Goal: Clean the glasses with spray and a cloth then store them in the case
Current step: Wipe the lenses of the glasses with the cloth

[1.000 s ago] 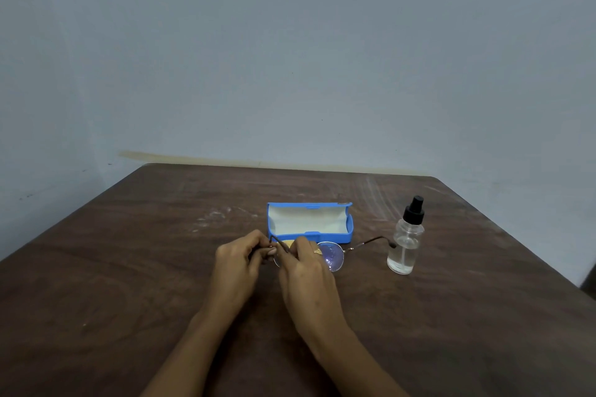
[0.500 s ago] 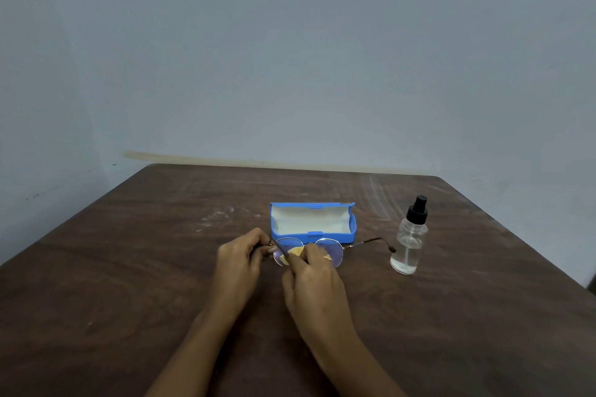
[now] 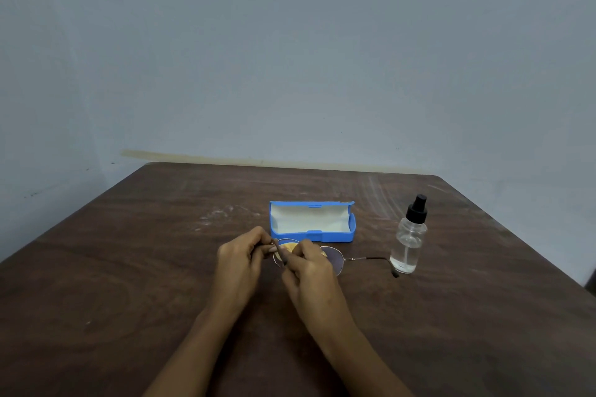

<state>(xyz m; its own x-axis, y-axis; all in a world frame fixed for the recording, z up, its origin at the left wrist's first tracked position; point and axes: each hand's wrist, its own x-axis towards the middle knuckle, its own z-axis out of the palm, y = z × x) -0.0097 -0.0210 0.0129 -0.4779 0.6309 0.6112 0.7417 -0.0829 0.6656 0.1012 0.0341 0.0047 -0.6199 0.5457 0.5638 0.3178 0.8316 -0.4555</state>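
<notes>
Thin-framed round glasses point(image 3: 335, 259) are held just above the brown table point(image 3: 129, 267), one temple arm stretching right toward the spray bottle. My left hand point(image 3: 240, 256) pinches the frame's left end. My right hand point(image 3: 308, 271) presses a small yellow cloth point(image 3: 288, 247) against the left lens, which it partly hides. The blue glasses case point(image 3: 312, 235) lies open with its white lining showing, just behind my hands. A clear spray bottle point(image 3: 409, 240) with a black nozzle stands upright to the right, its base near the temple tip.
The table's far edge meets a pale blue wall point(image 3: 290, 58). The right table edge runs diagonally past the bottle. Pale scuff marks point(image 3: 222, 214) lie left of the case.
The glasses have turned so both lenses face up more evenly. My right hand has shifted slightly, rubbing the cloth over the left lens. Case and bottle stay put.
</notes>
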